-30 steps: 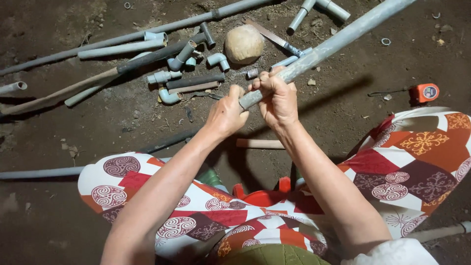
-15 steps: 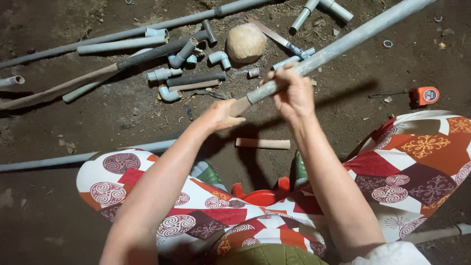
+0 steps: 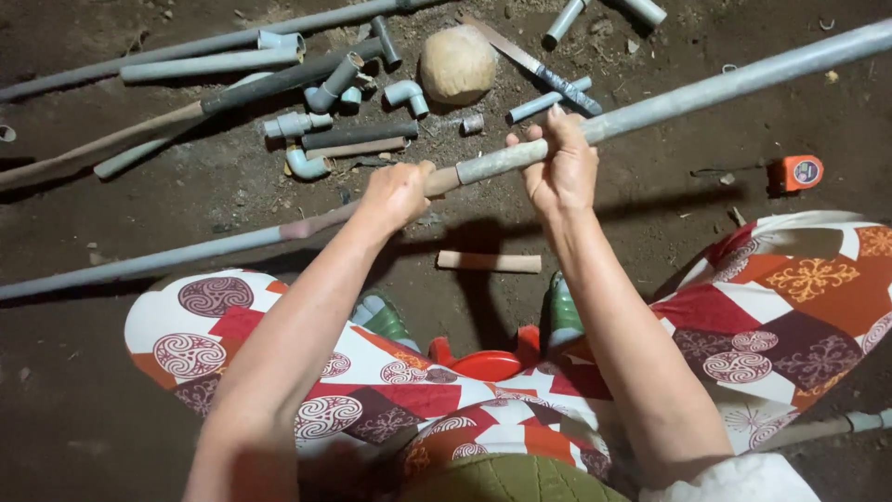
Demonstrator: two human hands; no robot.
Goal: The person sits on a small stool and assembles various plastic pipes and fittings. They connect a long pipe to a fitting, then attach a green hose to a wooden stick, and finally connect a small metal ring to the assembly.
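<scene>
Our right hand (image 3: 560, 169) wraps its fingers around the long grey plastic pipe (image 3: 706, 91) held slanting above the dirt floor (image 3: 650, 232). Our left hand (image 3: 398, 192) closes around a brown wooden stick (image 3: 442, 180) entering the pipe's end.

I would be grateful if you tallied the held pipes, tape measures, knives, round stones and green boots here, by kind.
Held pipe: 1
Tape measure: 1
Knife: 1
Round stone: 1
Green boots: 2
Total: 6
</scene>
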